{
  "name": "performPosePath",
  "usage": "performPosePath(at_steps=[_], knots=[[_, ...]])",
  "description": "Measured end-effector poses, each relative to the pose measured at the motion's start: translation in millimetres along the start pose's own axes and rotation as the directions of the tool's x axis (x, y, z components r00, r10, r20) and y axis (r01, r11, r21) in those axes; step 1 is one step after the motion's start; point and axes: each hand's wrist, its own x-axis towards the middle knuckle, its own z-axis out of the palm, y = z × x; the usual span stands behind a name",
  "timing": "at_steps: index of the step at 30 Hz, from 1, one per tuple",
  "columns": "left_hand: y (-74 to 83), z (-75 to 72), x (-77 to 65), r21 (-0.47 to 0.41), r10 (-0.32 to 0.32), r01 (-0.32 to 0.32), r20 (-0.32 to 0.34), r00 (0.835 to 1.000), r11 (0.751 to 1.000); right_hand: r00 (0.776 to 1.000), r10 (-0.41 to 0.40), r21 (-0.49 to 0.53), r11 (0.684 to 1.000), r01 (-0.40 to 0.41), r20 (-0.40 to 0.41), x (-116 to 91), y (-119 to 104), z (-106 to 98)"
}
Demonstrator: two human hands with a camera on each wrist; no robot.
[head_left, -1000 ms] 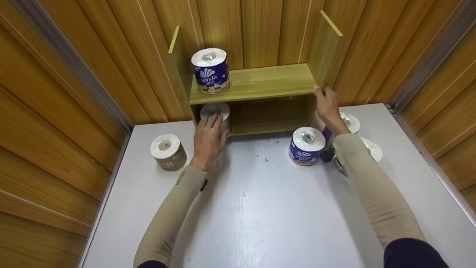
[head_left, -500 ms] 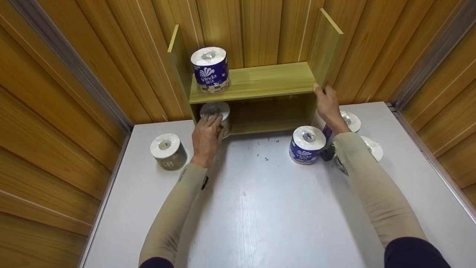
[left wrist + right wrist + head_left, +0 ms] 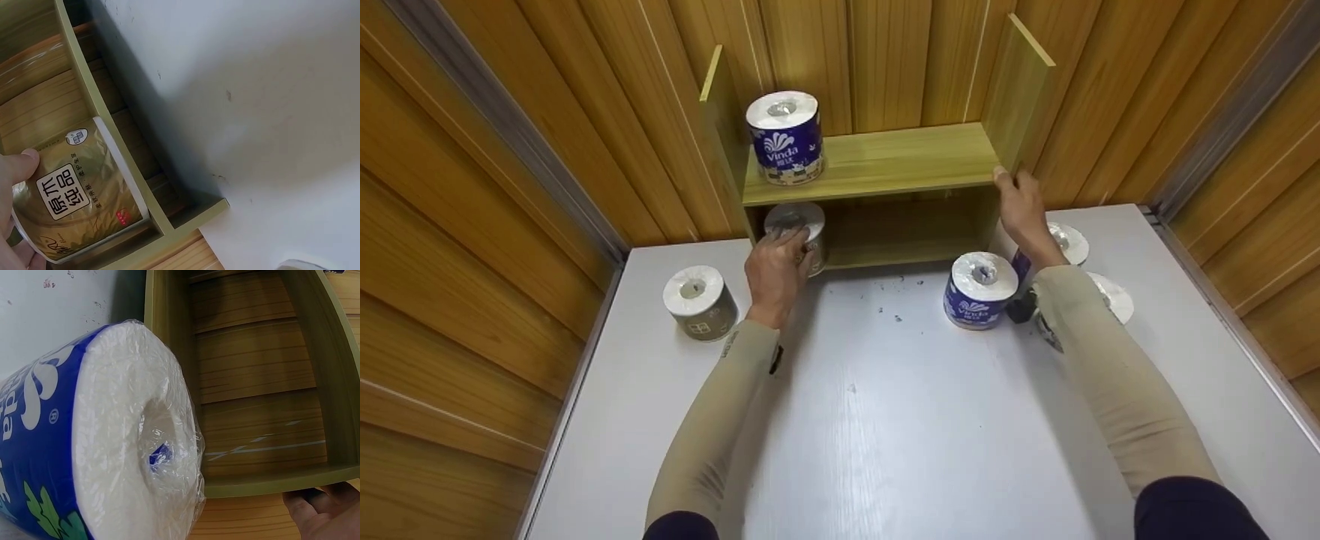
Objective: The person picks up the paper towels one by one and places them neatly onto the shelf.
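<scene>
A toilet roll in a brown-gold wrapper [image 3: 84, 191] stands in the lower left compartment of the wooden shelf [image 3: 915, 161]. My left hand [image 3: 776, 271] grips this roll at its top; in the left wrist view the thumb lies on the wrapper and part of the other fingers shows at the edge. At the shelf's right side, my right hand [image 3: 1021, 210] holds the side panel near the middle board, thumb at its front edge. A blue-wrapped toilet roll [image 3: 787, 146] sits on the upper board at the left.
Another brown-wrapped roll [image 3: 701, 307] stands on the white table [image 3: 870, 420] left of my left hand. A blue-wrapped roll [image 3: 979, 292] stands before the shelf's right end. Two more rolls are partly hidden by my right arm. A wood-panelled wall rises behind the shelf.
My left hand has shifted slightly left and toward me at the brown-wrapped roll, its fingers drawn in more. The right hand keeps its hold on the side panel.
</scene>
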Motion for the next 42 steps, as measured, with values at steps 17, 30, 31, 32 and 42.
performPosePath(at_steps=[17, 30, 31, 32, 42], knots=[[-1.3, 4.1, 5.9, -0.009, -0.031, 0.031, 0.002, 1.0, 0.999, 0.999, -0.034, 0.019, 0.999, 0.034, 0.006, 1.4, 0.6, 0.3], [-4.0, 12.0, 11.0, 0.002, -0.02, 0.02, -0.012, 1.0, 1.0, 1.0, -0.023, 0.0, 1.0, 0.023, -0.013, 0.1, 0.4, 0.4], [-4.0, 12.7, 11.5, -0.001, -0.022, 0.022, -0.011, 1.0, 1.0, 1.0, -0.025, 0.005, 1.0, 0.025, -0.011, 0.0, 0.2, 0.3], [-4.2, 13.4, 11.9, -0.004, -0.025, 0.025, -0.01, 1.0, 1.0, 1.0, -0.026, 0.01, 1.0, 0.027, -0.008, 0.2, 0.0, 0.6], [-5.9, 21.5, 16.6, -0.056, -0.036, 0.034, -0.018, 0.999, 0.998, 1.0, -0.008, 0.024, 1.0, 0.008, -0.005, -0.1, -0.3, 0.6]])
